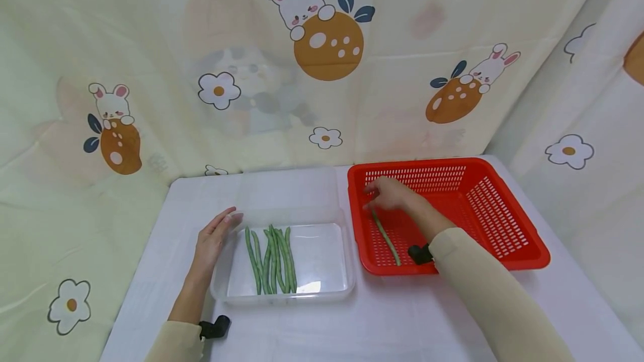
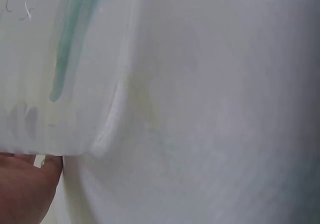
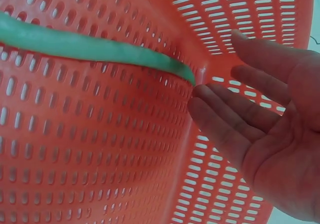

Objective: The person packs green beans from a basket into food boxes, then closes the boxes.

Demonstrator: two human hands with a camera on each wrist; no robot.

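Observation:
In the head view my left hand rests against the left side of a clear plastic box, its fingers fairly straight along the rim. Inside the box, several green beans lie roughly side by side. My right hand reaches into a red plastic basket at its left side. One green bean lies on the basket floor; in the right wrist view its tip is beside my fingertips, which are not curled round it. The left wrist view shows only part of my left hand at the box wall.
Box and basket stand side by side on a table with a white cloth. A patterned curtain hangs behind the table and along its sides. The basket has slotted walls and a raised rim.

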